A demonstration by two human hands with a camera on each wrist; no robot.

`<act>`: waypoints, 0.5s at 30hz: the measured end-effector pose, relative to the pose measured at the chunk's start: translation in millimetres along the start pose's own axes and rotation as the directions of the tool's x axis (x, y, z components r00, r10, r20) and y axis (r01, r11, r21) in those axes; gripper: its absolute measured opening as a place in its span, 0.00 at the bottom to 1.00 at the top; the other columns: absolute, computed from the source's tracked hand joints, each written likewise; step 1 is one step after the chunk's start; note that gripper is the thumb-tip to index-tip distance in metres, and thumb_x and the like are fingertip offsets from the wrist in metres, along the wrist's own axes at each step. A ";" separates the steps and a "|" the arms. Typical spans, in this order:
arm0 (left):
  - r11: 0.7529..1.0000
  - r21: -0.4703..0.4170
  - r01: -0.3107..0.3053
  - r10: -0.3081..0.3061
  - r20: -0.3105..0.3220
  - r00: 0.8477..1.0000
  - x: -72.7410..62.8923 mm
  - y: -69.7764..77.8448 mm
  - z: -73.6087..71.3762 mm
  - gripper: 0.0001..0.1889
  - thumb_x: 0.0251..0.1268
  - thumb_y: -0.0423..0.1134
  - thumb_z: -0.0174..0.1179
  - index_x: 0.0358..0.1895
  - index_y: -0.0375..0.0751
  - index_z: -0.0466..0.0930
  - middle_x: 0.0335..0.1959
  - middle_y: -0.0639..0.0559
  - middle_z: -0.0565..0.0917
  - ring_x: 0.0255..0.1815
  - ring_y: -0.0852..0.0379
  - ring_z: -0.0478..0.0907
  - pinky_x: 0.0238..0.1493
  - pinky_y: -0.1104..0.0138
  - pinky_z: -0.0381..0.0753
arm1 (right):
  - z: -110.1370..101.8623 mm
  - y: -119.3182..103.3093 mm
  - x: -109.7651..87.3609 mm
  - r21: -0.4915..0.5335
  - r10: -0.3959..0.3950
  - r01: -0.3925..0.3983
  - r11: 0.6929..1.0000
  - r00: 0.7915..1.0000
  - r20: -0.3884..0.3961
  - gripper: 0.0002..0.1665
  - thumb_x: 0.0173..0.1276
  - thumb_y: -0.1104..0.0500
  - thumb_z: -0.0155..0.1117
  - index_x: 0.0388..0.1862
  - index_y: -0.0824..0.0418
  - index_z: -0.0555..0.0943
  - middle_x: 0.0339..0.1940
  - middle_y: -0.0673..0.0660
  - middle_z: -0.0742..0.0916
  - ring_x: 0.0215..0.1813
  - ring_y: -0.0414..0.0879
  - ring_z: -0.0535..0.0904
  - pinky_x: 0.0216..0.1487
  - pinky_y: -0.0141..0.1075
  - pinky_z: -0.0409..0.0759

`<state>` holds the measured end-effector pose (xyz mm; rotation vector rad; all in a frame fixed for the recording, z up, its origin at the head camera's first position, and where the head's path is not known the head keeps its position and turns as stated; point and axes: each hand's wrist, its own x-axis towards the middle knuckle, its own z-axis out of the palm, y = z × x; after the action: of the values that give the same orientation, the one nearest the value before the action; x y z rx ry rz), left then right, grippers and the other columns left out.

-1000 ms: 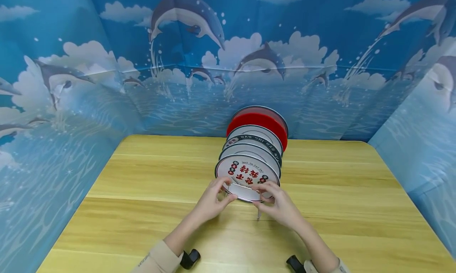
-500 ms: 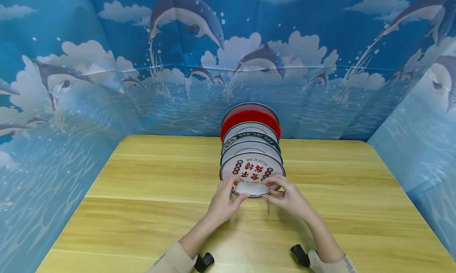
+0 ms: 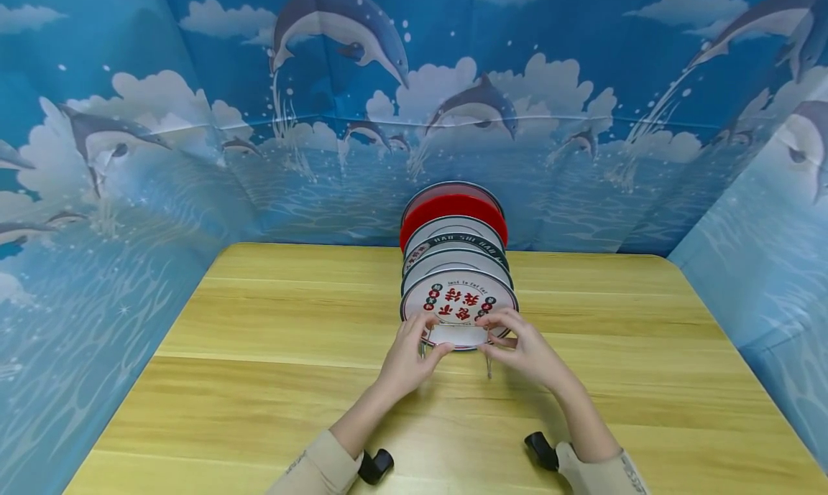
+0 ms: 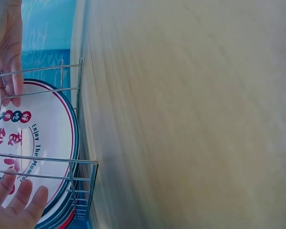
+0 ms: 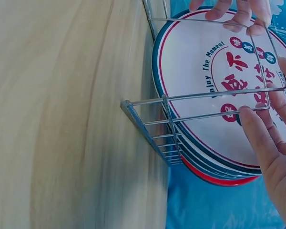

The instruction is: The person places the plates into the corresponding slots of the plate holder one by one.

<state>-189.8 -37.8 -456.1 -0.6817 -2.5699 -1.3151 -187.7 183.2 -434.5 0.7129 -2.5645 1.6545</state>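
A metal wire dish rack stands on the table and holds several round plates on edge in a row. White with a dark rim, the front plate carries red characters and faces the person. My left hand grips the rack's near wire end on the left, thumb and fingers around it. On the right, my right hand holds the matching wire end in the same way. Farther back in the row is a red plate. Most of the rack's base is hidden behind the plates and hands.
The wooden table has its far edge just behind the rack. A blue dolphin-print cloth hangs behind the table and along both sides. Black wrist cameras sit at the sleeves.
Both hands have turned the rack so that the plate row points straighter away, its far end swinging left and near end right. It has also shifted slightly away from the person.
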 end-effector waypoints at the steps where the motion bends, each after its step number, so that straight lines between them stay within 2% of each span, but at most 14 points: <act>1: 1.000 -0.007 0.002 -0.002 0.003 1.000 0.2 -0.3 -0.1 0.22 0.59 0.49 0.60 0.51 0.40 0.69 0.44 0.46 0.74 0.46 0.53 0.69 0.46 0.61 0.73 | 0.2 0.0 0.2 -0.007 0.003 -0.003 1.000 1.000 0.002 0.19 0.57 0.66 0.67 0.47 0.69 0.76 0.45 0.61 0.75 0.50 0.55 0.72 0.48 0.37 0.78; 10: 0.999 -0.052 0.005 -0.003 0.042 0.999 1.7 1.8 -4.7 0.22 0.59 0.47 0.60 0.52 0.39 0.68 0.45 0.44 0.73 0.44 0.53 0.68 0.46 0.61 0.72 | 1.3 0.0 -0.8 -0.035 0.003 -0.003 0.999 1.000 -0.010 0.19 0.56 0.67 0.67 0.47 0.69 0.76 0.44 0.62 0.75 0.50 0.56 0.73 0.48 0.38 0.78; 12: 0.999 -0.031 0.017 -0.014 0.078 0.997 2.1 2.9 -8.3 0.23 0.60 0.48 0.59 0.53 0.40 0.68 0.46 0.46 0.73 0.45 0.53 0.69 0.46 0.61 0.73 | 0.3 -1.8 -1.6 -0.066 -0.010 0.010 0.998 1.000 0.003 0.19 0.57 0.66 0.66 0.48 0.68 0.76 0.44 0.61 0.75 0.50 0.56 0.73 0.48 0.40 0.78; 15: 0.999 0.021 0.025 -0.028 0.115 0.993 4.3 5.1 -20.6 0.23 0.61 0.49 0.58 0.55 0.42 0.69 0.47 0.48 0.74 0.47 0.54 0.71 0.47 0.61 0.74 | -8.6 -8.5 -1.6 -0.117 -0.073 0.075 0.990 0.997 0.021 0.20 0.58 0.66 0.65 0.50 0.67 0.76 0.46 0.62 0.76 0.49 0.55 0.75 0.48 0.42 0.79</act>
<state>-192.2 -50.4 -438.7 -0.7435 -2.6880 -1.2928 -185.0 188.4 -423.8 0.8062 -2.5861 1.4685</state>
